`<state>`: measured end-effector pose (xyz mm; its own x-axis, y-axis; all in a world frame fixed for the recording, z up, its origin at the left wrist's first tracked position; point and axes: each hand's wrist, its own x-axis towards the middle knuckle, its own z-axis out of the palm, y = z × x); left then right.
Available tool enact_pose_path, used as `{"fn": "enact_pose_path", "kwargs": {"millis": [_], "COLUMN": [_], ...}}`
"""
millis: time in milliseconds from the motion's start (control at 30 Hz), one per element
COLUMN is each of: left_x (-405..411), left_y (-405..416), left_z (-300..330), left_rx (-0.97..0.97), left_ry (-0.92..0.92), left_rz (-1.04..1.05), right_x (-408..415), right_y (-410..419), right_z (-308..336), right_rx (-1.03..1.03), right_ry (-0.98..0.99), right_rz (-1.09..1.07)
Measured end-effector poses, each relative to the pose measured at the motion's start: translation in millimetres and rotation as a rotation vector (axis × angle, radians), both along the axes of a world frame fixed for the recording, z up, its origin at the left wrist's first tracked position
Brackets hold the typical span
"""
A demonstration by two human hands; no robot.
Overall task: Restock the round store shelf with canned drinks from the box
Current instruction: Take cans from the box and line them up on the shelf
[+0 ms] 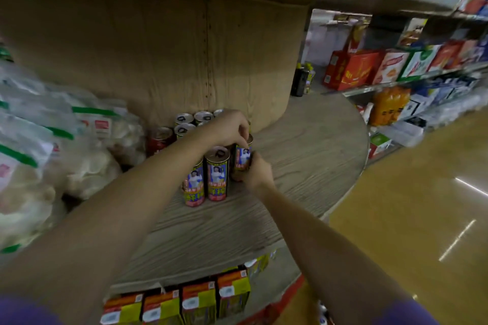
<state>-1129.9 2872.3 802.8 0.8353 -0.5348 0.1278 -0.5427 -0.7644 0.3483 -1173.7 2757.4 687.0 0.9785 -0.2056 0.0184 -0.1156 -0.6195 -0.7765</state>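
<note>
can [243, 156] upright, left hand [230, 128] atop, right hand [255, 170] beside

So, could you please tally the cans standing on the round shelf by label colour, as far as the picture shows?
Yellow-labelled cans, counting the one both hands hold: 3
Red can: 1
Back cans showing only silver tops, colour hidden: at least 4
Total: at least 8
</note>
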Motion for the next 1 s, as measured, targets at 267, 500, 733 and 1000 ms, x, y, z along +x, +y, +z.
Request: {"fn": "enact_pose_path", "kwargs": {"millis": [267,500,733,1000], "left_x": [16.5,21.0,12.1,-9.9], "left_y": [9.3,9.9,2.4,-37.4], "left_z": [2.2,2.3,5.3,-6.7], "left_rx": [0.011,0.028,0.07,-0.03], "left_ry": [0.046,0.101,0.077,-0.1], "left_rz": [0.02,0.053,0.087,-0.009], "right_x": [22.5,25.5,25.1,3.7], "right_y": [10.2,13.4,13.7,-23.1], "right_z": [5.5,2.8,5.0,6.2], "right_rx": [-0.099,-0.172,-0.135,-0.111], "right_ry": [0.057,0.041,0.087,0.018], "right_rz": [0.056,0.073,0.092,0.011]}}
